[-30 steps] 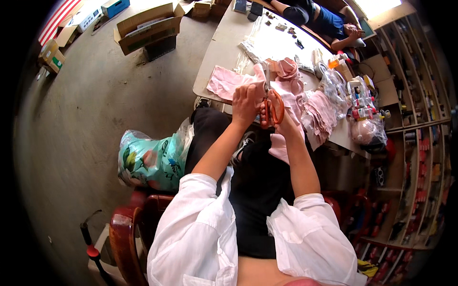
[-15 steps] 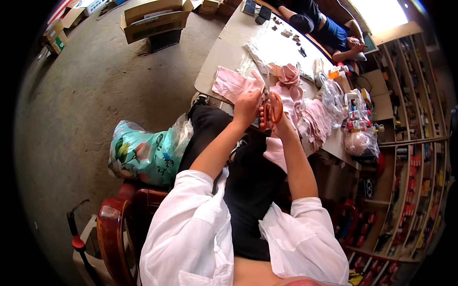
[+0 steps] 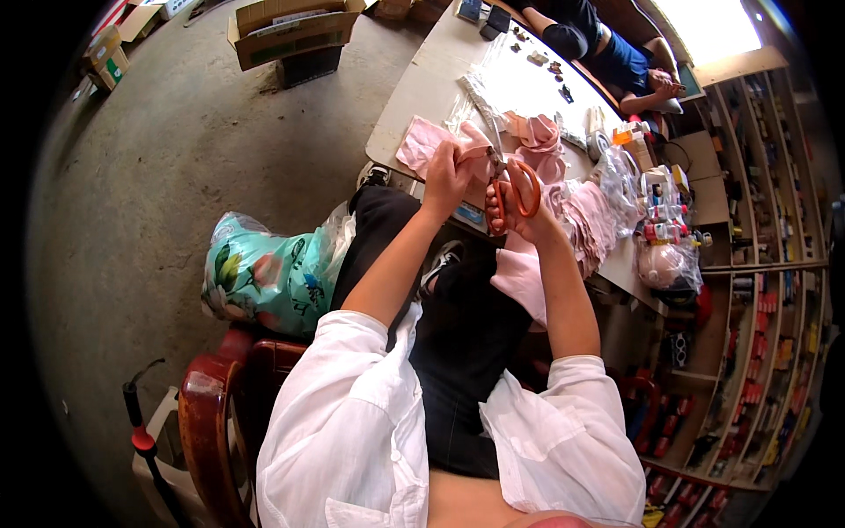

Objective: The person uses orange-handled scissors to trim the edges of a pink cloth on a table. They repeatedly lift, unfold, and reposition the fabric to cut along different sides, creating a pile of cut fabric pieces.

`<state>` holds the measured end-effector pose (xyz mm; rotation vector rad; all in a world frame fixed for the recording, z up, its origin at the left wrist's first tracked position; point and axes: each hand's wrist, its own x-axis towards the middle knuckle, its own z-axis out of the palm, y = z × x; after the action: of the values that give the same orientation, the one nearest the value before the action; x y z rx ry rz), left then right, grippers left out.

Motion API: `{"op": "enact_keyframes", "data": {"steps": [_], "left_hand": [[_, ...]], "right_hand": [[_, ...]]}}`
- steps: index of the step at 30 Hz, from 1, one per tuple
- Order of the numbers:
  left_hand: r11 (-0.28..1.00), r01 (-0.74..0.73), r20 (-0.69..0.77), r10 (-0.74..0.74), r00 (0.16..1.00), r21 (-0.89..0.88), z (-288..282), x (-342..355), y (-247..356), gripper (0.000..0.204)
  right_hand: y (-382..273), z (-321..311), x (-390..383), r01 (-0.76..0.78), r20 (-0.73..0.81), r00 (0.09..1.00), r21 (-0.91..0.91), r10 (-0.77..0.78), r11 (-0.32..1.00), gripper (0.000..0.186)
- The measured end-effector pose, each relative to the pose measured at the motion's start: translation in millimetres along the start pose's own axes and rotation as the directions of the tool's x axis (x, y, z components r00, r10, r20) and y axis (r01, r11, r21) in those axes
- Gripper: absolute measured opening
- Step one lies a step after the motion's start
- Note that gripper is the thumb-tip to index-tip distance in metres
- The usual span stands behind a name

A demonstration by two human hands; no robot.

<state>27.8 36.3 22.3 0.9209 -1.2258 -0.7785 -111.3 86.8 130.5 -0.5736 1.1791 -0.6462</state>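
My left hand (image 3: 447, 182) grips a piece of pink cloth (image 3: 476, 143) just above the table's near edge, its fingers pinched on the fabric. Orange-handled scissors (image 3: 529, 190) are in my right hand (image 3: 531, 225), with fingers through the loops and the handles spread. The blades point away from me, right beside the held cloth; whether they touch it I cannot tell. To the left of the held piece lies a flat pink cloth (image 3: 419, 141). Crumpled pink fabric (image 3: 539, 139) sits beyond the scissors, and a stack of pink pieces (image 3: 588, 231) rests right of my right hand.
The white table (image 3: 400, 119) carries small dark parts, clear plastic bags (image 3: 618, 189) and bottles (image 3: 662, 231). Another person (image 3: 620, 66) reclines beyond it. A green floral bag (image 3: 264, 273) stands left of my legs. Shelves (image 3: 757, 299) fill the right side; a cardboard box (image 3: 295, 35) is far left.
My hands have drawn apart, the left slightly leftward, the right rightward with the scissors. The scissor handles are spread wider than before. The view has shifted a little.
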Motion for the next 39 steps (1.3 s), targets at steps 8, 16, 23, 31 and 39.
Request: {"op": "enact_keyframes", "data": {"steps": [8,16,23,31,39], "left_hand": [[0.956,-0.147,0.169,0.105,0.98,0.254,-5.4,-3.3,26.8,0.027],[0.949,-0.137,0.115,0.108,0.987,0.282,1.9,-5.2,29.1,0.024],[0.968,-0.083,0.121,0.055,0.991,0.236,3.8,-5.5,19.6,0.03],[0.981,0.025,0.125,-0.05,0.991,0.191,6.8,-3.5,5.2,0.016],[0.96,-0.196,0.302,0.13,0.945,0.199,-1.2,-12.5,20.9,0.016]], "right_hand": [[4.9,1.6,-0.4,0.038,-0.041,0.998,-0.106,-0.043,0.994,0.066],[12.5,3.9,1.8,0.06,-0.1,0.993,-0.025,-0.062,0.998,0.058],[11.4,4.6,-2.7,0.032,-0.047,0.998,-0.042,-0.034,0.999,0.057],[12.8,3.1,2.1,0.014,-0.042,0.999,-0.122,-0.019,0.992,0.051],[15.8,8.2,6.2,0.033,-0.079,0.996,-0.165,-0.046,0.986,0.056]]}}
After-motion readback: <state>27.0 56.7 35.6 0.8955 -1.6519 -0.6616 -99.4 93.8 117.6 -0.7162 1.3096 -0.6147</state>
